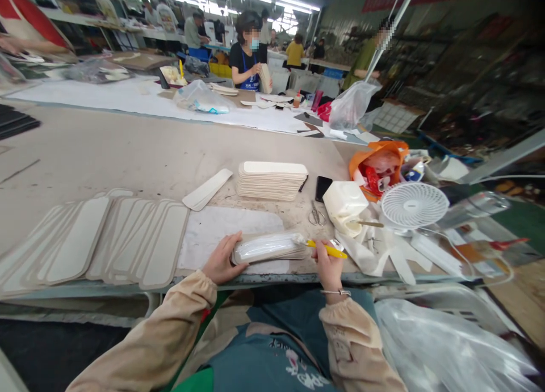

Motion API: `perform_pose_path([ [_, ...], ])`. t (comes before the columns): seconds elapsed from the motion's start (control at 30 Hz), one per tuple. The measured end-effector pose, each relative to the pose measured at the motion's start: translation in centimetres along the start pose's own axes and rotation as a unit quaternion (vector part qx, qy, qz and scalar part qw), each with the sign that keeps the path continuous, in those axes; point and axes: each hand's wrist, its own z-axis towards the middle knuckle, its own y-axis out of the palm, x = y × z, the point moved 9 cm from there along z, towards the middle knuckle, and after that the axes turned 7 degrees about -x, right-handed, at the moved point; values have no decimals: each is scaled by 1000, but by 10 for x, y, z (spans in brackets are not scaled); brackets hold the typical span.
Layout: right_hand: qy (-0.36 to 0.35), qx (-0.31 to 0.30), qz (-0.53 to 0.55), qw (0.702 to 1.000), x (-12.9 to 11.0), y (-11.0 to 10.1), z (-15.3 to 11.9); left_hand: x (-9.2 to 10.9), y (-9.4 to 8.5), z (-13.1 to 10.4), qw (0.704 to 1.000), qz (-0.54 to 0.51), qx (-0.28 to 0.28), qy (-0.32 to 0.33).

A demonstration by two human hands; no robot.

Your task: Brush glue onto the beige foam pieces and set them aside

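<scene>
My right hand [327, 264] grips a brush by its yellow handle [336, 252]. The brush's white-coated bristles touch the right end of the top panel in a small stack of pale panels [264, 247]. Wet, shiny white glue-like stuff covers that top panel. Around the stack's left end, my left hand [225, 258] has its thumb at the front and its fingers behind. Under the stack lies a white sheet [230, 222]. Overlapping cream panels with rounded corners [87, 239] are fanned out at the left. Farther back stands a neat stack of narrow cream strips [272, 179].
Scissors [316, 215], a phone [323, 188], a white plastic container [346, 202], an orange bag [378, 165] and a white fan [414, 205] crowd the right. Loose strips [208, 189] lie behind the sheet. Across the table, a masked person [247, 57] holds panels.
</scene>
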Motion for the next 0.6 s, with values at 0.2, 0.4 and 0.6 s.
perform_pose_path([
  [0.2,-10,-36,0,999,1,16,-3,-1,1,0,1000,8,-3,1],
  [0.4,-16,26,-80,996,-5,-14,10,-2,1,-1,1000,13,-3,0],
  [0.6,-32,22,-90,995,-13,-10,16,-2,1,0,1000,5,-3,-4],
])
